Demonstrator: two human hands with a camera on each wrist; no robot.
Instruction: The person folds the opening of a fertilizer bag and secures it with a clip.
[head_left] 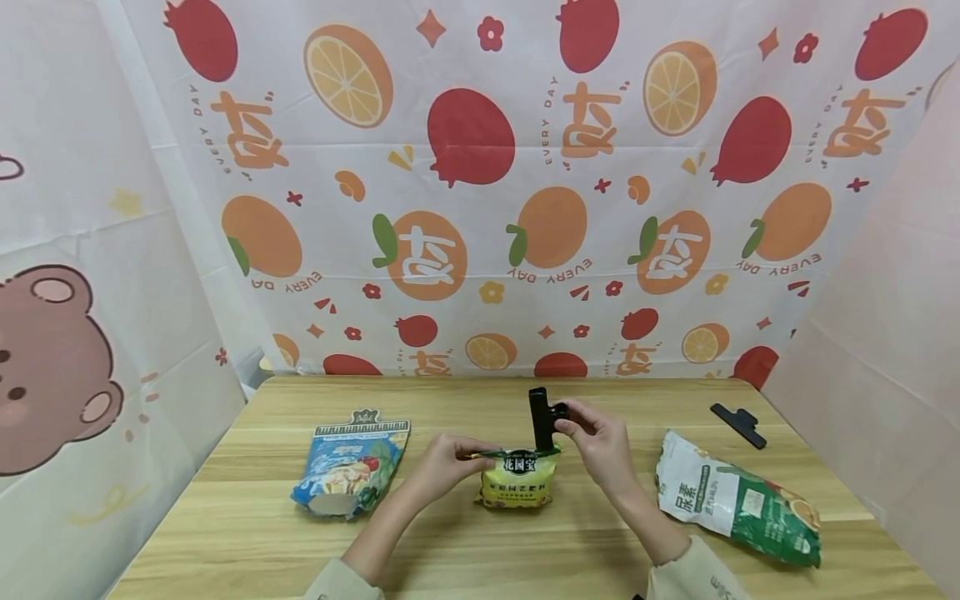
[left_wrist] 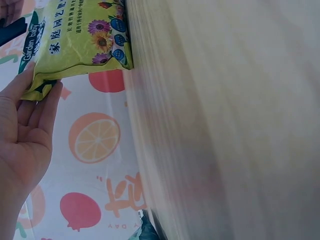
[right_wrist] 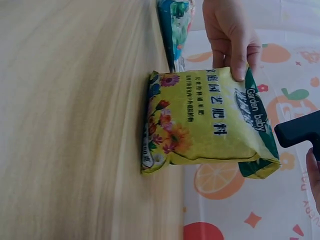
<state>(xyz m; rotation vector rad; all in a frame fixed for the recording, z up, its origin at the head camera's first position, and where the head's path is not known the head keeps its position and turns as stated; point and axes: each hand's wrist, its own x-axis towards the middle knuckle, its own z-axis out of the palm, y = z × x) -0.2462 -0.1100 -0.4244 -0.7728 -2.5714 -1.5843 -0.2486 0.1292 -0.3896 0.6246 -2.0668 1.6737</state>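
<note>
A small yellow bag of plant fertilizer with a dark green top edge and printed flowers stands on the table in front of me. My left hand pinches its upper left corner, thumb on the printed face in the right wrist view. In my right hand is a black bag clip, gripped by its handle and held upright. The clip's long bar overlaps the bag's top right edge in the head view. From the right wrist, the bar shows apart from the bag's top edge.
To the left lies a blue food bag with a patterned strip along its top. A green and white bag lies at the right, with a second black clip behind it. A fruit-print curtain hangs behind the wooden table.
</note>
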